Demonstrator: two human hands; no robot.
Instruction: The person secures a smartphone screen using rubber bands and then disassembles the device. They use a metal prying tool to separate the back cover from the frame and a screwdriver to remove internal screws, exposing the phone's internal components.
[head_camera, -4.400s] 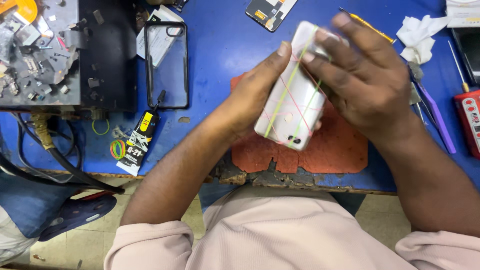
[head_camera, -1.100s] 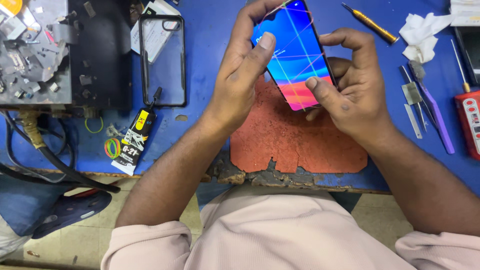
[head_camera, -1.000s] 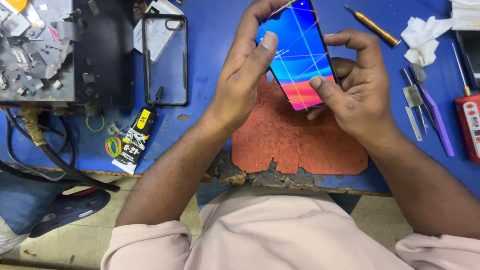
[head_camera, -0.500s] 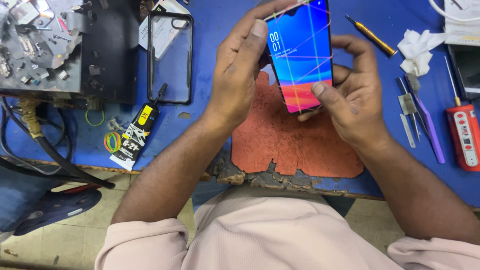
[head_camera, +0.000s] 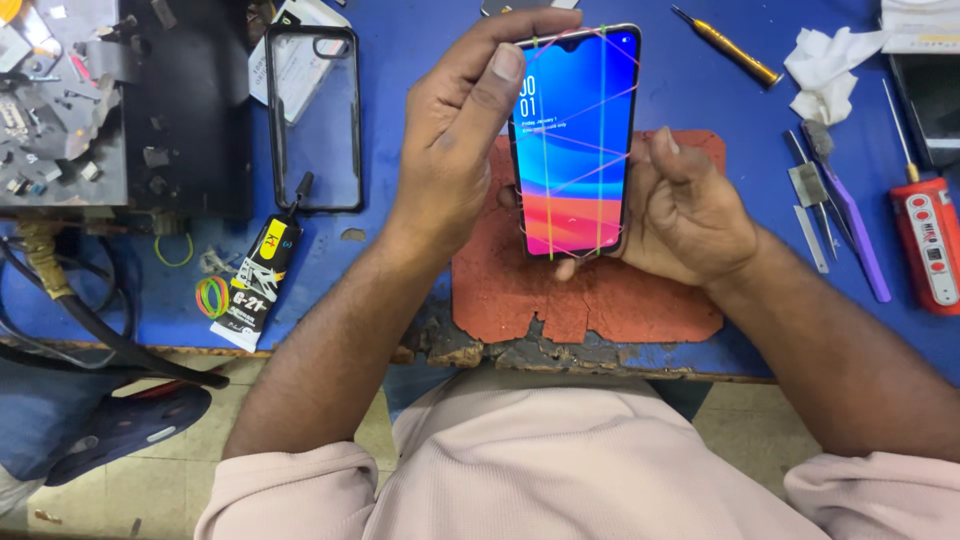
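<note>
A blue surface (head_camera: 410, 60) with a chipped front edge carries a worn red mat (head_camera: 600, 300), a clear phone case (head_camera: 315, 120), a glue tube (head_camera: 262, 275), a screwdriver (head_camera: 727, 46) and crumpled tissue (head_camera: 825, 70).

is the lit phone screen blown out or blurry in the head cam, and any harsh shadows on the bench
Head view: the smartphone screen is bright but not blown out, its colours and the rubber bands across it stay crisp; left hand and right hand are sharp, no motion blur; lighting is even, with only soft shadows under the hands on the red mat; slight wide-angle bending at the edges.
</note>
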